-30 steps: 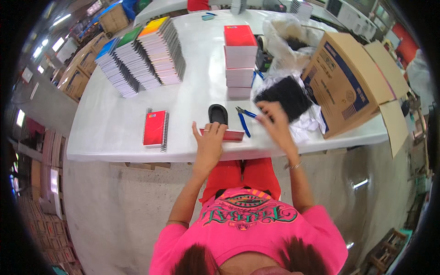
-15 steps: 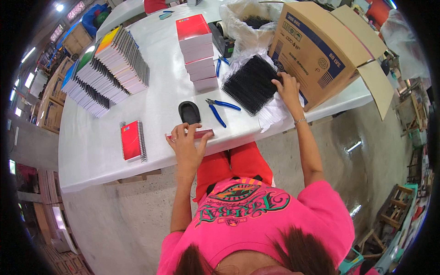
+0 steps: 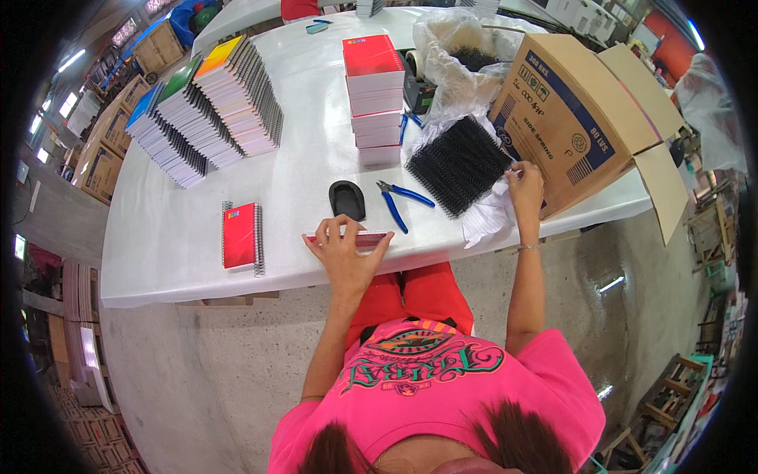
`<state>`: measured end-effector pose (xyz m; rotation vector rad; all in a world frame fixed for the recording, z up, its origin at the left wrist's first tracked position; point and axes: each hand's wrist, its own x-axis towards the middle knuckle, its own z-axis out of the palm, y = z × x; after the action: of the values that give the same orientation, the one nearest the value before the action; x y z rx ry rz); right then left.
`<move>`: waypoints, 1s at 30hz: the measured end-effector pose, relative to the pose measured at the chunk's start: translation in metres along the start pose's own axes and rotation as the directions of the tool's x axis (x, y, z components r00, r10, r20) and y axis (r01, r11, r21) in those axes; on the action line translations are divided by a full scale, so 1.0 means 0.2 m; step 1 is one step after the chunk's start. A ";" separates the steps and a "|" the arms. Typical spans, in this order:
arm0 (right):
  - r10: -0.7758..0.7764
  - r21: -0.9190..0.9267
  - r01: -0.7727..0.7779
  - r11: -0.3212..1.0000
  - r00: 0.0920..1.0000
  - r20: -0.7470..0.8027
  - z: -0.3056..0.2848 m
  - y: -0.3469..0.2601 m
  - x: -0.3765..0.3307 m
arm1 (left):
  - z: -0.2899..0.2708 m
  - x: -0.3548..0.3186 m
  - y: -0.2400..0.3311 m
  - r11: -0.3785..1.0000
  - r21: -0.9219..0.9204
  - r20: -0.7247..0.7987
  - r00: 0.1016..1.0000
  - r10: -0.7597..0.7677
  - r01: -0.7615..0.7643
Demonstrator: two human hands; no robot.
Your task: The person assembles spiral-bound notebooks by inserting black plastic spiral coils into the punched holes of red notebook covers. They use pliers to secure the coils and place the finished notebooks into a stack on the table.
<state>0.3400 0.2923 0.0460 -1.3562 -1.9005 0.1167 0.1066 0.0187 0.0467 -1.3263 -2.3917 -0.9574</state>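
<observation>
My left hand (image 3: 345, 251) grips a red-covered notebook (image 3: 373, 238) that stands on its edge near the table's front. Over to the right, my right hand (image 3: 526, 189) pinches a black binding coil at the right corner of a pile of black spiral coils (image 3: 458, 166); the fingers partly hide it. That pile rests on crumpled white wrapping (image 3: 484, 221). Between the hands lie blue-handled cutters (image 3: 395, 212), jaws toward the far side. A black oval holder (image 3: 347, 201) sits just beyond the held notebook. A red spiral notebook (image 3: 241, 237) lies flat at the left.
Red-covered book blocks (image 3: 376, 95) are stacked beyond the cutters. Stacks of coil-bound notebooks (image 3: 241, 95) stand at the far left. An open cardboard box (image 3: 553, 126) leans on the right side, beside a plastic bag (image 3: 446, 55) with more black coils.
The view has shifted, so the table things appear farther right. My right hand has moved from on top of the coil pile to its near right corner, fingers drawn together. My left hand keeps the notebook.
</observation>
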 end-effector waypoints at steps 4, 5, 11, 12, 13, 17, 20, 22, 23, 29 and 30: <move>0.103 0.185 -0.100 0.978 0.995 -0.007 -0.04 -0.01 0.03 | 0.01 0.00 0.00 1.000 -0.003 -0.019 1.000 0.012 -0.012; 0.109 0.229 -0.096 0.969 0.993 -0.047 -0.05 -0.01 0.03 | 0.02 0.00 0.00 1.000 -0.001 -0.031 0.999 0.019 -0.019; 0.133 0.720 -0.191 0.667 0.981 0.137 -0.13 -0.09 0.01 | 0.03 0.00 -0.01 1.000 0.003 -0.053 0.998 0.017 -0.017; 0.124 0.786 -0.280 0.552 0.959 0.255 -0.17 -0.15 0.00 | 0.04 0.00 -0.01 1.000 0.010 -0.063 0.998 0.015 -0.014; 0.095 0.813 -0.309 0.493 0.948 0.303 -0.18 -0.18 -0.02 | 0.05 0.01 0.00 1.000 0.011 -0.068 0.998 0.017 -0.016; -0.139 0.911 -0.394 0.119 0.902 0.409 -0.20 -0.28 -0.10 | 0.04 0.01 -0.01 1.000 -0.004 -0.052 0.998 0.024 -0.025; -0.217 0.905 -0.357 0.233 0.888 0.406 -0.21 -0.45 -0.17 | 0.03 0.01 -0.02 0.999 -0.012 -0.056 0.998 0.041 -0.042; -0.282 0.861 -0.419 0.289 0.822 0.495 -0.23 -0.60 -0.21 | 0.03 0.02 -0.02 0.999 -0.013 -0.053 0.998 0.046 -0.046; -0.360 0.832 -0.406 0.377 0.764 0.536 -0.21 -0.61 -0.23 | 0.02 0.01 -0.02 0.999 -0.017 -0.048 0.998 0.041 -0.042; -0.493 0.697 -0.021 0.717 0.691 0.529 -0.08 -0.73 -0.39 | 0.03 0.02 -0.04 0.998 -0.054 -0.041 0.998 0.040 -0.042; -0.512 0.683 0.034 0.730 0.689 0.513 -0.07 -0.74 -0.40 | 0.04 0.01 -0.04 0.998 -0.056 -0.041 0.998 0.038 -0.040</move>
<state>0.2450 0.1579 0.0845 -0.5240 -2.3212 1.1362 0.0993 0.0219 0.0384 -1.3552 -2.3164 -1.0387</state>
